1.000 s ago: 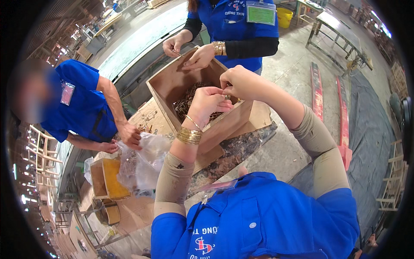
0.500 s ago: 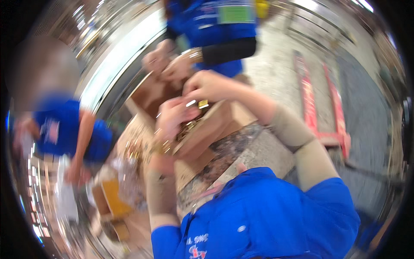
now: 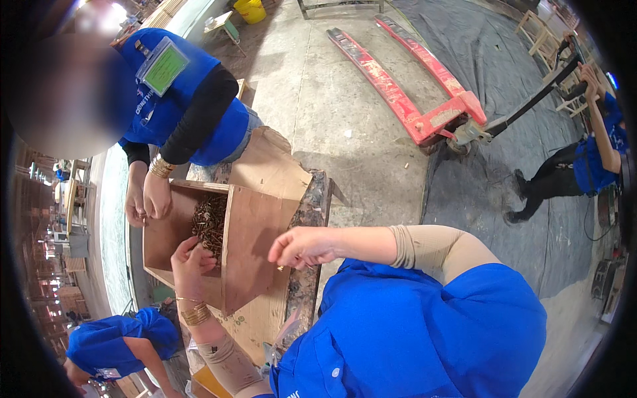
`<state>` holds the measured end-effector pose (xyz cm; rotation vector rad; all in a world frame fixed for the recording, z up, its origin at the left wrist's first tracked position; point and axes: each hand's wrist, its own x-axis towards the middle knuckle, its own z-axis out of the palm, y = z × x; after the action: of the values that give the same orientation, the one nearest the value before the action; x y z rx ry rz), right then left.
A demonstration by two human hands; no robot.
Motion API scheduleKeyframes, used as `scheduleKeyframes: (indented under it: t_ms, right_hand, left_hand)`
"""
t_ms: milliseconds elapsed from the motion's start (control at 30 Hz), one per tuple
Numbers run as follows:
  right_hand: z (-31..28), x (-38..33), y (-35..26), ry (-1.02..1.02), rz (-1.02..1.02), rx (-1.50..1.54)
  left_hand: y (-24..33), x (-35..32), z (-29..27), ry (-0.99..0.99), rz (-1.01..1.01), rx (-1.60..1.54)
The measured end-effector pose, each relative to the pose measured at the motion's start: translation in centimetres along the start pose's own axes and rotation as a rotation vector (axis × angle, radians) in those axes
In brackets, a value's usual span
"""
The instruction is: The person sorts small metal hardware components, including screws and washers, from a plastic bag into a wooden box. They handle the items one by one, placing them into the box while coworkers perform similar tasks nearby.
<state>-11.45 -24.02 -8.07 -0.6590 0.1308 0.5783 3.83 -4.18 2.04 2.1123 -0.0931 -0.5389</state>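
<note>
The left hand (image 3: 192,260) is curled loosely over the near rim of a wooden box (image 3: 249,245), fingers bent together at the edge of a heap of small dark screws (image 3: 211,222) lying inside the box; whether any screw is pinched cannot be told. Gold bangles (image 3: 194,313) are worn on that wrist. The right hand (image 3: 302,247) is held in the air just beside the box's right wall, fingers half curled with the tips close together; a tiny brownish piece is seen right under it, but a grip on it cannot be told. A beige sleeve (image 3: 431,247) covers the right forearm.

The box is set on a worktop with a dark mottled edge (image 3: 312,265), a cardboard flap (image 3: 269,169) lying behind it. At the far side of the box, a co-worker's hands (image 3: 146,199) are placed on its far rim; a blue vest and a green badge (image 3: 162,66) are worn.

Beyond, a grey concrete floor (image 3: 332,86) is seen, with a red pallet jack (image 3: 418,86) lying across it. A grey tarp (image 3: 524,166) covers the floor at right, where another person in blue (image 3: 584,159) is bent over. A yellow bin (image 3: 252,9) stands at the top edge. Wooden frames are stacked at far left.
</note>
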Motion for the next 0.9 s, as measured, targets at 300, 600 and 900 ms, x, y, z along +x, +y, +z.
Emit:
scheduleKeyframes:
  t_ms: [300, 600, 900]
  right_hand:
    - [-0.7, 0.5, 6.4, 0.178, 0.395, -0.130]
    - [0.3, 2.7, 7.3, 0.007, 0.621, -0.268]
    - [5.4, 7.7, 13.5, -0.154, 0.696, -0.630]
  left_hand:
    - [1.2, -9.7, -2.7, 0.284, 0.257, -0.159]
    - [-9.0, -21.4, -10.0, 0.761, 0.308, -0.554]
    - [-27.9, -23.6, -4.4, 0.817, -0.184, -0.706]
